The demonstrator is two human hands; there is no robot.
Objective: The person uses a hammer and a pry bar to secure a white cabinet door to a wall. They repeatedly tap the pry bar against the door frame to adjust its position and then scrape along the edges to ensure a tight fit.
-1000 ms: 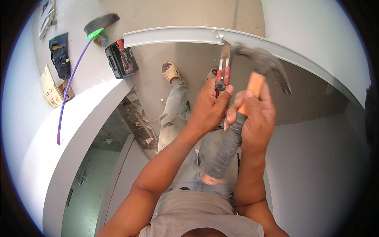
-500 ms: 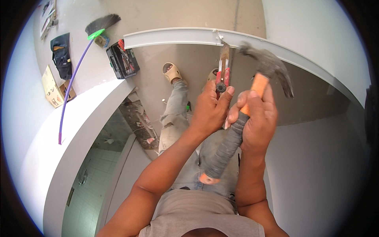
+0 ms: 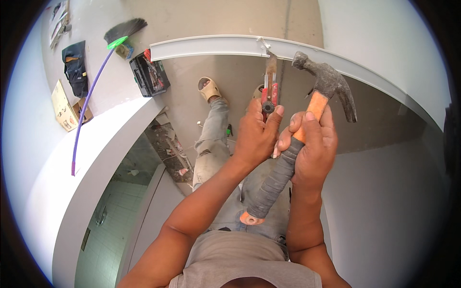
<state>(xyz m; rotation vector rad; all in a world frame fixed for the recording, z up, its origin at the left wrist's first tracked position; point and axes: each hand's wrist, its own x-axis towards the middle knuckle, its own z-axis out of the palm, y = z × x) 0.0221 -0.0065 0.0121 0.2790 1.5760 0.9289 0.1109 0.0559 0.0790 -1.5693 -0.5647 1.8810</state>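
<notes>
Through the head camera I saw the left hand (image 3: 259, 134) closed around a screw-lock utility knife (image 3: 270, 90), its long axis running away from the body, with the blade tip at the near edge of a white trim strip (image 3: 206, 48) lying crosswise ahead; I couldn't tell whether they touched. The right hand (image 3: 314, 149), farther from the strip's ragged nick (image 3: 262, 43), gripped a claw hammer (image 3: 284, 168) slanting up rightward, its striking face just right of the blade, apart from it.
</notes>
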